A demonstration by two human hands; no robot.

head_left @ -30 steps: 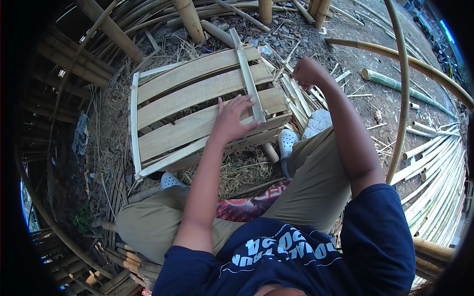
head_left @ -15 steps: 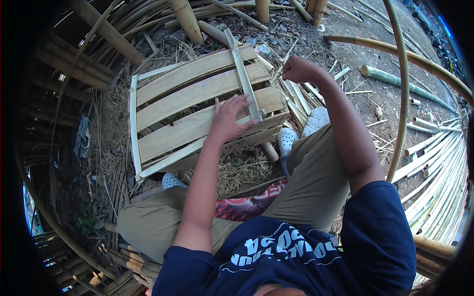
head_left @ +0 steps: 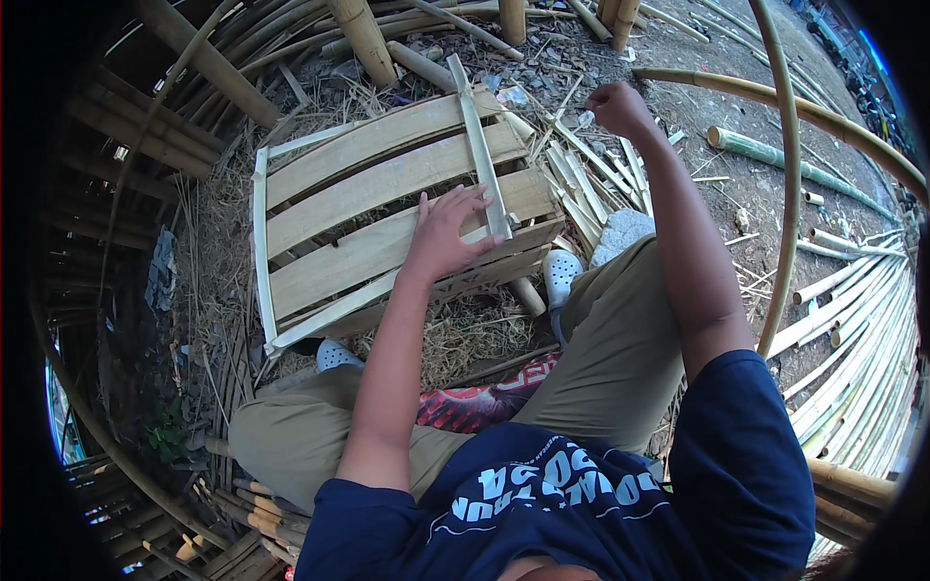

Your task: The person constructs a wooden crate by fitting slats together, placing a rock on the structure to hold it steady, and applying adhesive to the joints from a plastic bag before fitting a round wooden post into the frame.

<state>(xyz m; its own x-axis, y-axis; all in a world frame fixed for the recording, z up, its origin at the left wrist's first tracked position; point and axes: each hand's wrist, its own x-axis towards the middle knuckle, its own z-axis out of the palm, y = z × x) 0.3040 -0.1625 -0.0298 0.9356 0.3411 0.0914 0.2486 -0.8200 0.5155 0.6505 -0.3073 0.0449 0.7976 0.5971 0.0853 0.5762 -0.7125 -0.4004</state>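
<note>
A slatted wooden crate (head_left: pixel 373 203) lies before me, with pale split-bamboo strips along its edges. My left hand (head_left: pixel 448 237) rests on its slats, fingers spread, with the thumb beside a bamboo strip (head_left: pixel 476 145) that crosses the slats near the right end. The strip's far end sticks out past the crate. My right hand (head_left: pixel 620 108) is raised to the right of the crate, apart from it, with its fingers curled in. A small pale spot shows by those fingers; whether it is held or lies behind on the ground cannot be made out.
Split bamboo offcuts (head_left: pixel 586 189) and a pale stone (head_left: pixel 623 235) lie right of the crate. Long bamboo strips (head_left: pixel 857 363) are heaped at far right. A bent bamboo pole (head_left: pixel 792 184) arches beside my right arm. Bamboo posts (head_left: pixel 361 44) stand behind the crate.
My right hand has moved farther out and slightly right, away from the crate. My left hand stays on the slats, and the crate has barely shifted.
</note>
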